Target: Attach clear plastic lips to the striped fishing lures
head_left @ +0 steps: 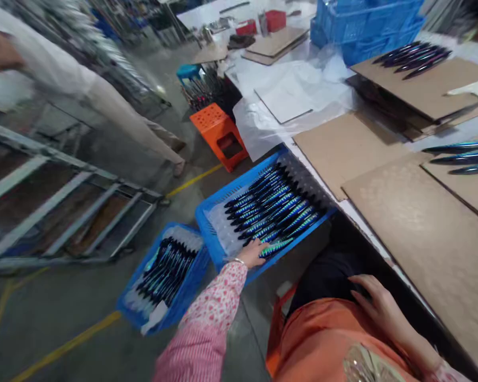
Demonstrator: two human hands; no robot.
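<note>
My left hand (253, 253) reaches into the larger blue crate (207, 223), fingers closed around the end of the nearest striped spindle-shaped piece (276, 247). That piece is long, glossy and tapered, with blue-green stripes. Rows of similar pieces (273, 199) with black pointed ends lie in the crate on clear plastic wrap. My right hand (376, 300) rests on my dark-clothed thigh beside the table edge, its fingers apart and holding nothing.
A smaller blue crate (129, 305) with dark pieces sits on the floor to the left. Brown boards (418, 212) cover the table; more glossy pieces (414, 55) lie on stacked boards. An orange stool (211, 124), a metal rack (71, 212) and a walking person (103, 95) are beyond.
</note>
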